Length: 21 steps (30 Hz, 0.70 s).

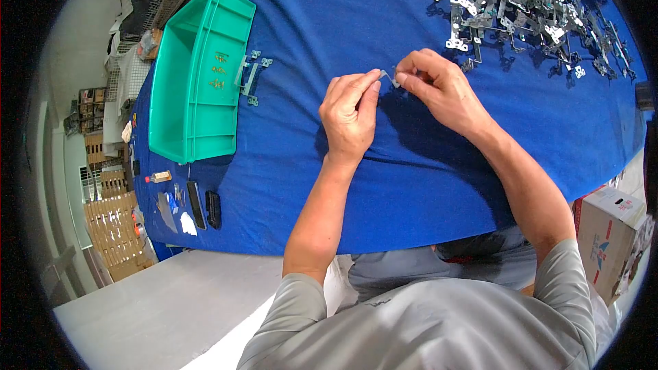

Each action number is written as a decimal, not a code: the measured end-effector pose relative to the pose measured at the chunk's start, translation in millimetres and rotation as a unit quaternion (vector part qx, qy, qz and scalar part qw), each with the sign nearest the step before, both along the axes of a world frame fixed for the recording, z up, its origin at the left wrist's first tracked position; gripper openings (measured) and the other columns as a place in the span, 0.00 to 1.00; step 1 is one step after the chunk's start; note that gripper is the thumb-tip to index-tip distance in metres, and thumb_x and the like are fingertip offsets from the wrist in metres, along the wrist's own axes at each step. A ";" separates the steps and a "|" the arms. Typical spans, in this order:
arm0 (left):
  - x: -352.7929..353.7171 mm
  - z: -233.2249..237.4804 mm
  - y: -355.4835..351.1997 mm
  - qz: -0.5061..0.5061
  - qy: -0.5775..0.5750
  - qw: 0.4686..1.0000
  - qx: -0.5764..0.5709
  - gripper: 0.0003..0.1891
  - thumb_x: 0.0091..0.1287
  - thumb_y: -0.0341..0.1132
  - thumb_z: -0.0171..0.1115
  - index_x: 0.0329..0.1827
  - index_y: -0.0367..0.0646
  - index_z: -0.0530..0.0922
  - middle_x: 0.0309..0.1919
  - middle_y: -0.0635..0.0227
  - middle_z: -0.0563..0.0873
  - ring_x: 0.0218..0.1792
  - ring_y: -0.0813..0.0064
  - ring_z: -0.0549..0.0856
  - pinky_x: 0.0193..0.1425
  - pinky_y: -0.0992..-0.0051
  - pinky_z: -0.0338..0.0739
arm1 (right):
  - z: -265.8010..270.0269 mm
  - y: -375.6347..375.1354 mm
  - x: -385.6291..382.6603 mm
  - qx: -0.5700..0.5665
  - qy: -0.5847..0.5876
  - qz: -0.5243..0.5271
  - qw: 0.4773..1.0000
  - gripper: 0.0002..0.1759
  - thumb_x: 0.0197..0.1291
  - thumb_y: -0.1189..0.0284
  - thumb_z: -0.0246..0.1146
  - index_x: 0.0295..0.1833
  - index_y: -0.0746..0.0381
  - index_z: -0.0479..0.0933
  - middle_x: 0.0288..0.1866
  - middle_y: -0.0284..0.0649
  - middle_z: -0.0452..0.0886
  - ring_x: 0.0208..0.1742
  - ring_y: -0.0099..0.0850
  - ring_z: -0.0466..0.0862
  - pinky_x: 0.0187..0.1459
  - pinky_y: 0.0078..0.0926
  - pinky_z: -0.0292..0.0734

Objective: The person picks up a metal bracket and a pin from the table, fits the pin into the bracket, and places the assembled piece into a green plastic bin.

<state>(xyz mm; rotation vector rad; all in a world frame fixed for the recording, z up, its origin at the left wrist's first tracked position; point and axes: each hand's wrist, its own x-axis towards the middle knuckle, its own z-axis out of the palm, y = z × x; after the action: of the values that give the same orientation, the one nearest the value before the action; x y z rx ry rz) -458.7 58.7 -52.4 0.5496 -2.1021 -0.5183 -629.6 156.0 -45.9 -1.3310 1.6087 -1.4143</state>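
Observation:
Between my two hands, above the blue cloth, is a small metal bracket [388, 77], mostly covered by fingers. My left hand [348, 113] pinches its left end between thumb and fingers. The right end is pinched by my right hand [442, 89]. At the upper right lies a big heap of similar silvery metal brackets [510, 0]. A few more brackets [252, 79] lie against the right side of the green plastic crate [212, 123], well to the left of my hands.
Blue cloth [295, 199] covers the table, with its near edge by my lap. Left of me lie a small bottle [159, 177], a dark strip [196, 204] and a black object [213, 209]. A cardboard box [606, 233] stands at the lower right.

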 end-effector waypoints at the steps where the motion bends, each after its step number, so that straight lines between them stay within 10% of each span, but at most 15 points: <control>1: 0.4 0.6 0.9 -0.001 -0.011 1.000 0.021 0.07 0.69 0.25 0.69 0.47 0.37 0.90 0.38 0.61 0.91 0.36 0.76 0.88 0.39 0.75 0.82 | -0.8 -0.8 0.8 -0.038 0.011 -0.013 0.999 0.11 0.73 0.69 0.64 0.48 0.67 0.80 0.34 0.36 0.82 0.33 0.21 0.76 0.35 0.23 0.72; 7: 3.4 -7.0 3.8 0.033 0.031 0.951 0.307 0.11 0.80 0.33 0.61 0.55 0.35 0.84 0.37 0.65 0.91 0.32 0.82 0.89 0.26 0.85 0.78 | 9.0 1.2 0.5 0.054 -0.171 0.017 0.984 0.11 0.77 0.67 0.61 0.47 0.65 0.80 0.32 0.30 0.80 0.32 0.18 0.75 0.34 0.22 0.72; 21: 3.2 -9.7 3.1 0.048 0.002 0.979 0.199 0.08 0.76 0.29 0.64 0.51 0.37 0.88 0.36 0.64 0.92 0.31 0.82 0.88 0.30 0.81 0.80 | -2.6 0.8 4.9 0.018 -0.032 0.020 0.999 0.11 0.72 0.69 0.64 0.45 0.67 0.80 0.27 0.37 0.81 0.27 0.22 0.77 0.30 0.30 0.73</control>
<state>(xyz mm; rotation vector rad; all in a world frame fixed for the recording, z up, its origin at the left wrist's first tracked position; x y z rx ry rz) -455.5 61.8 -62.1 0.8710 -1.9640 -0.8917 -624.8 156.8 -48.4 -1.2781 1.5517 -1.3838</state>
